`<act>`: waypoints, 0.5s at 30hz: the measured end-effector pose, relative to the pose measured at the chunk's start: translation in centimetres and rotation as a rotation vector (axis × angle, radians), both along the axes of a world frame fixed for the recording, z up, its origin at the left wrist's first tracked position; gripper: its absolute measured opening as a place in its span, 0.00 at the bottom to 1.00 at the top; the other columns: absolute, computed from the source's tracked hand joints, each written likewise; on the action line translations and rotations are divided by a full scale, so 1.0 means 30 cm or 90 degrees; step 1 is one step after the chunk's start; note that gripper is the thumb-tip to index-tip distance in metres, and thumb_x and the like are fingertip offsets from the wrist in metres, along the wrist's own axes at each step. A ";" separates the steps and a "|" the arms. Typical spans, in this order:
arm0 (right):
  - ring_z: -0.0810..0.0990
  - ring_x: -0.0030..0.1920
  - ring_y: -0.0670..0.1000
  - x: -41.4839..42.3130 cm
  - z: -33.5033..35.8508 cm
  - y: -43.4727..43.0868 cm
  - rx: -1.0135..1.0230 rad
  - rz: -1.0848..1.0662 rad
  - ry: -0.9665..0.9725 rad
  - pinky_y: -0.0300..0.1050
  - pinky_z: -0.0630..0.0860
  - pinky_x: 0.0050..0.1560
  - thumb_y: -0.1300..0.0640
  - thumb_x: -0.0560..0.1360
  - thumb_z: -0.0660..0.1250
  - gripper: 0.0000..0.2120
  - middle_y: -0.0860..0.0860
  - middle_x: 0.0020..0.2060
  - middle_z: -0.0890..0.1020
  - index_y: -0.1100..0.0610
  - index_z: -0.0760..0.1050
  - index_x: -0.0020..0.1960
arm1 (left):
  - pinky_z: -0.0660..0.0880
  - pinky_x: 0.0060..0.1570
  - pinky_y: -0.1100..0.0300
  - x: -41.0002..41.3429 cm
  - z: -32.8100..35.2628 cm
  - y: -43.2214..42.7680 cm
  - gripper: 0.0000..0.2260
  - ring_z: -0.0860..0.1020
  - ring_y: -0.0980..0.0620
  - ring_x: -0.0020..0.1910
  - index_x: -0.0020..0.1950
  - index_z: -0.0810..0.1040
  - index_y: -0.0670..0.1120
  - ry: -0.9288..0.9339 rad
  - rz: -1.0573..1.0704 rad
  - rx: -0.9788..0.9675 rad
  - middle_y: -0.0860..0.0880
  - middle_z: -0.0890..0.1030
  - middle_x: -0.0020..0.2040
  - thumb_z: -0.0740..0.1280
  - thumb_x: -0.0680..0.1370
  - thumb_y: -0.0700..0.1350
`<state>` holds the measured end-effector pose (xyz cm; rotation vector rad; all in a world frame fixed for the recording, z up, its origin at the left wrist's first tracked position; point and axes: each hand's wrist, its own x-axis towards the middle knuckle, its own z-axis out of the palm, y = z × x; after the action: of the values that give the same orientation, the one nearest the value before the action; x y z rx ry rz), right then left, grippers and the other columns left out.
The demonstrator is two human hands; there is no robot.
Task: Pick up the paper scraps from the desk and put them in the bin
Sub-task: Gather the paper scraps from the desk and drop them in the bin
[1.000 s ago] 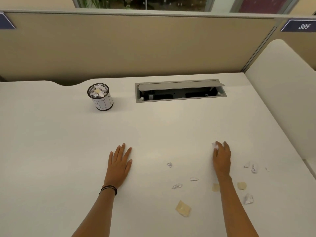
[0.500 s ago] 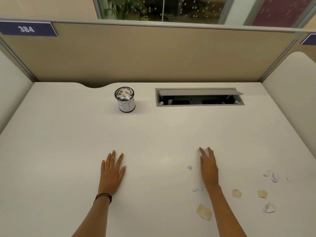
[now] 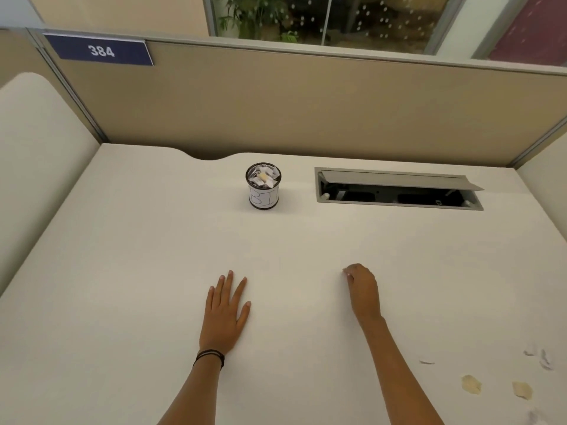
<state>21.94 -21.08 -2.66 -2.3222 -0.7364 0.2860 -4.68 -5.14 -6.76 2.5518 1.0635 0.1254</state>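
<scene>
The bin point(image 3: 263, 197) is a small round can with a white label, standing at the back of the white desk point(image 3: 122, 271) and holding several paper scraps. My left hand point(image 3: 227, 311) lies flat and open on the desk, with a dark band at the wrist. My right hand point(image 3: 363, 291) hovers low over the desk with its fingers curled; a bit of white paper scrap point(image 3: 347, 274) shows at the fingertips. Loose scraps lie at the lower right: two tan pieces point(image 3: 471, 384) point(image 3: 522, 390) and small white ones point(image 3: 426, 361) point(image 3: 544, 360).
An open grey cable tray point(image 3: 399, 179) is sunk into the desk right of the bin. Tan partition walls point(image 3: 306, 111) close off the back, and padded white panels point(image 3: 36, 154) stand at both sides. A blue sign reads 384 point(image 3: 101, 51).
My right hand has gone from flat to curled and moved forward, away from the scraps. The view has swung, so the scraps now sit at the lower right. My left hand stays flat.
</scene>
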 end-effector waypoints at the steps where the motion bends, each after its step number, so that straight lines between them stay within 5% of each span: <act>1: 0.79 0.49 0.55 0.006 0.017 0.049 0.023 -0.009 0.022 0.38 0.71 0.52 0.70 0.75 0.60 0.08 0.58 0.47 0.82 0.65 0.78 0.48 | 0.42 0.73 0.56 0.001 -0.002 -0.001 0.26 0.52 0.49 0.75 0.76 0.58 0.52 -0.007 0.004 0.002 0.47 0.56 0.77 0.43 0.81 0.59; 6: 0.80 0.44 0.47 0.028 0.180 0.352 0.188 -0.017 0.180 0.21 0.72 0.43 0.68 0.72 0.67 0.07 0.56 0.45 0.83 0.65 0.82 0.47 | 0.45 0.73 0.55 0.005 -0.008 -0.003 0.24 0.52 0.50 0.75 0.76 0.58 0.53 -0.021 0.013 0.014 0.49 0.56 0.77 0.47 0.81 0.56; 12: 0.79 0.44 0.49 0.073 0.318 0.726 0.266 0.026 0.228 0.40 0.76 0.49 0.67 0.70 0.67 0.07 0.57 0.43 0.84 0.64 0.82 0.46 | 0.47 0.73 0.53 0.005 -0.018 -0.003 0.24 0.52 0.51 0.76 0.76 0.58 0.52 -0.038 0.026 0.012 0.50 0.56 0.77 0.52 0.80 0.54; 15: 0.78 0.44 0.49 0.084 0.340 0.859 0.224 0.059 0.178 0.33 0.73 0.46 0.67 0.69 0.67 0.07 0.58 0.44 0.84 0.64 0.82 0.44 | 0.48 0.73 0.53 0.004 -0.020 -0.005 0.24 0.52 0.51 0.76 0.76 0.58 0.52 -0.042 0.024 0.012 0.50 0.56 0.77 0.52 0.80 0.54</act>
<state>24.45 4.68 7.55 -1.8736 -0.6926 0.4718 -4.57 -5.28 -7.35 2.5270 1.0911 0.2292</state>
